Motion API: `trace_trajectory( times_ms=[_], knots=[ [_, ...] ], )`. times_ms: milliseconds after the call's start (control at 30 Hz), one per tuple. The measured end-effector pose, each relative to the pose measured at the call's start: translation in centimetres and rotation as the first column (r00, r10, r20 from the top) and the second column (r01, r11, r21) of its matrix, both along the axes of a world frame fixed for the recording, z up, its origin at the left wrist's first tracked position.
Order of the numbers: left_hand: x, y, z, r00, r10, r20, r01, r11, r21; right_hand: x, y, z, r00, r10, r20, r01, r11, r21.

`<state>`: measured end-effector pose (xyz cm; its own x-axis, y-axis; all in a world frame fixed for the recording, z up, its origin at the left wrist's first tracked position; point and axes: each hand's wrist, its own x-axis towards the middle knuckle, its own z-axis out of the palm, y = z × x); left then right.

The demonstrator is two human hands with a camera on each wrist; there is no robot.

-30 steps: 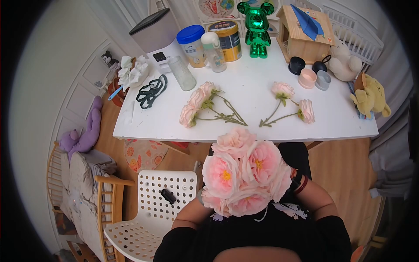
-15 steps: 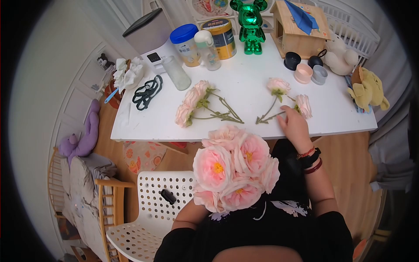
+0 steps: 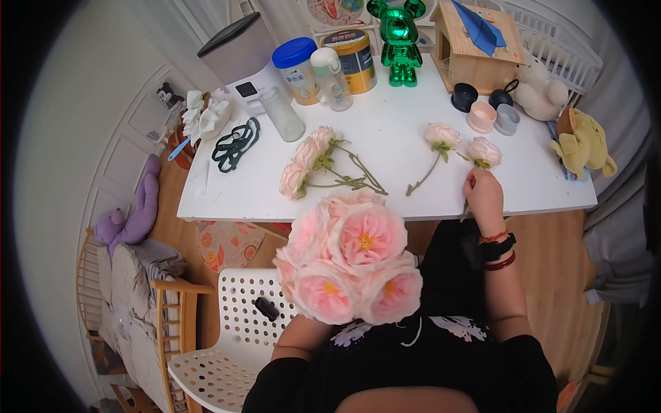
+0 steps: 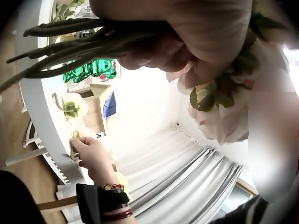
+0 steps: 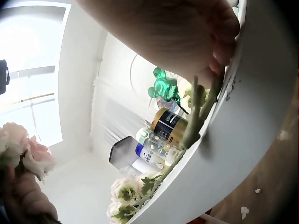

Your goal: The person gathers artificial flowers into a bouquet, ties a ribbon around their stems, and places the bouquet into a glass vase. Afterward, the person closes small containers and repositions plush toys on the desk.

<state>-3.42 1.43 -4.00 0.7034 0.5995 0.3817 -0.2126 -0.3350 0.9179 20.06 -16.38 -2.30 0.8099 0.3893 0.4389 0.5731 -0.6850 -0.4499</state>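
Note:
A bunch of pink roses (image 3: 358, 251) is held in front of the chest and hides my left hand in the head view. In the left wrist view, the left hand (image 4: 187, 32) grips the bunch's green stems (image 4: 65, 49), which poke out past the fist. At the table's front edge, my right hand (image 3: 485, 196) pinches the stem of a pale pink rose (image 3: 485, 151), its bloom just beyond the fingers. Another single rose (image 3: 441, 135) lies to the left of it. More roses (image 3: 306, 158) lie on the table's left half, stems pointing right.
On the white table (image 3: 375, 148) are a frosted glass vase (image 3: 284, 117), a looped dark strap (image 3: 237, 144), canisters (image 3: 299, 72), a green bear figure (image 3: 401, 45), a wooden house (image 3: 478, 51) and small cups (image 3: 482, 118). A white perforated chair (image 3: 241, 323) stands at the left.
My right hand has left the bunch, reached to the right-hand roses and taken one by its stem, turning and drawing it towards the table's front edge. The bunch has shifted left.

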Motion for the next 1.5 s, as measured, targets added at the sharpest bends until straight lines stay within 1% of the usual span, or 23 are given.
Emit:
trace_trajectory(
  times_ms=[33, 100, 333, 400, 433, 500, 533, 567, 633, 700, 767, 800, 833, 867, 900, 933, 1000, 1133, 1200, 1233, 1300, 1433, 1500],
  knots=[
    [-0.5, 0.4, 0.2, 1.000, 0.001, -0.001, -0.001, 1.000, 0.005, -0.1, -0.2, 0.6, 1.000, 0.000, 0.001, 0.000, 1.000, 0.000],
    [0.3, 0.8, 0.5, 1.000, 0.004, -0.001, -0.004, 1.000, 0.015, -0.4, -0.5, 2.0, 0.984, -0.084, -0.155, 0.085, 0.996, -0.001],
    [-2.3, 0.4, 0.0, 1.000, 0.014, -0.004, -0.014, 0.999, 0.050, 0.5, -2.7, 0.6, 0.968, -0.075, -0.239, 0.090, 0.995, 0.051],
    [-2.1, 0.4, -0.1, 1.000, 0.020, -0.006, -0.019, 0.998, 0.060, 0.6, -3.1, 0.1, 0.966, 0.008, -0.259, 0.039, 0.984, 0.175],
    [-1.9, 0.4, 0.0, 1.000, 0.022, -0.007, -0.022, 0.998, 0.065, 0.2, -2.9, 0.3, 0.966, 0.009, -0.259, 0.038, 0.984, 0.175],
    [-1.4, 0.5, 0.1, 1.000, 0.027, -0.011, -0.026, 0.997, 0.074, -1.2, -1.7, 1.1, 0.941, 0.193, -0.277, -0.033, 0.869, 0.494],
    [-2.2, 0.1, -0.3, 1.000, 0.028, -0.014, -0.027, 0.997, 0.078, -2.5, -0.9, 1.7, 0.933, 0.290, -0.215, -0.110, 0.796, 0.596],
    [-2.4, 0.2, -0.2, 0.999, 0.028, -0.017, -0.027, 0.996, 0.083, -4.5, -0.1, 3.4, 0.876, 0.355, -0.327, -0.057, 0.748, 0.661],
    [-2.8, 0.7, -0.1, 0.999, 0.030, -0.019, -0.028, 0.995, 0.094, -7.6, 0.6, 4.3, 0.813, 0.494, -0.307, -0.148, 0.686, 0.712],
    [-3.0, 0.4, -0.2, 0.999, 0.035, -0.022, -0.032, 0.994, 0.105, -9.6, 0.7, 3.9, 0.775, 0.617, -0.137, -0.402, 0.649, 0.646],
    [-2.5, 0.5, 0.1, 0.999, 0.040, -0.026, -0.037, 0.992, 0.117, -11.7, 2.2, 5.7, 0.817, 0.577, -0.003, -0.456, 0.649, 0.609],
    [-1.0, 0.8, 0.4, 0.999, 0.042, -0.027, -0.038, 0.992, 0.124, -12.0, 2.3, 5.4, 0.760, 0.648, -0.036, -0.517, 0.637, 0.572],
    [0.6, 1.7, 1.1, 0.999, 0.044, -0.028, -0.040, 0.991, 0.131, -12.2, 2.4, 4.9, 0.676, 0.732, -0.083, -0.563, 0.585, 0.584],
    [-0.3, 1.2, 0.8, 0.999, 0.047, -0.028, -0.042, 0.990, 0.138, -12.4, 2.6, 4.2, 0.650, 0.756, -0.076, -0.604, 0.574, 0.553],
    [0.5, 1.2, 0.9, 0.998, 0.049, -0.029, -0.045, 0.988, 0.145, -12.4, 2.7, 3.7, 0.622, 0.780, -0.070, -0.644, 0.561, 0.520],
    [0.3, 0.5, 0.6, 0.998, 0.052, -0.029, -0.047, 0.988, 0.150, -12.6, 2.8, 3.9, 0.622, 0.780, -0.069, -0.645, 0.560, 0.520],
    [-0.2, 0.3, 0.4, 0.998, 0.055, -0.030, -0.050, 0.986, 0.160, -13.1, 3.1, 4.6, 0.634, 0.772, 0.037, -0.678, 0.532, 0.508],
    [-0.5, -0.2, 0.0, 0.998, 0.059, -0.033, -0.053, 0.983, 0.176, -13.2, 2.5, 4.4, 0.656, 0.754, 0.027, -0.661, 0.558, 0.502],
    [-0.5, -0.2, 0.1, 0.997, 0.065, -0.035, -0.057, 0.981, 0.183, -13.3, 2.4, 3.3, 0.577, 0.804, -0.142, -0.590, 0.531, 0.608],
    [-0.4, -0.2, 0.1, 0.997, 0.067, -0.035, -0.060, 0.981, 0.187, -13.3, 2.4, 2.8, 0.577, 0.804, -0.143, -0.590, 0.531, 0.607],
    [0.1, -0.4, 0.1, 0.997, 0.071, -0.036, -0.063, 0.979, 0.195, -13.4, 2.4, 2.1, 0.517, 0.829, -0.212, -0.479, 0.486, 0.731],
    [-0.1, -0.6, 0.0, 0.996, 0.080, -0.040, -0.070, 0.974, 0.215, -13.3, 2.2, 3.0, 0.551, 0.820, -0.154, -0.542, 0.492, 0.682],
    [-1.3, -0.9, -0.3, 0.996, 0.084, -0.042, -0.072, 0.972, 0.225, -13.3, 2.3, 2.6, 0.486, 0.850, -0.204, -0.507, 0.463, 0.727]
  ],
)
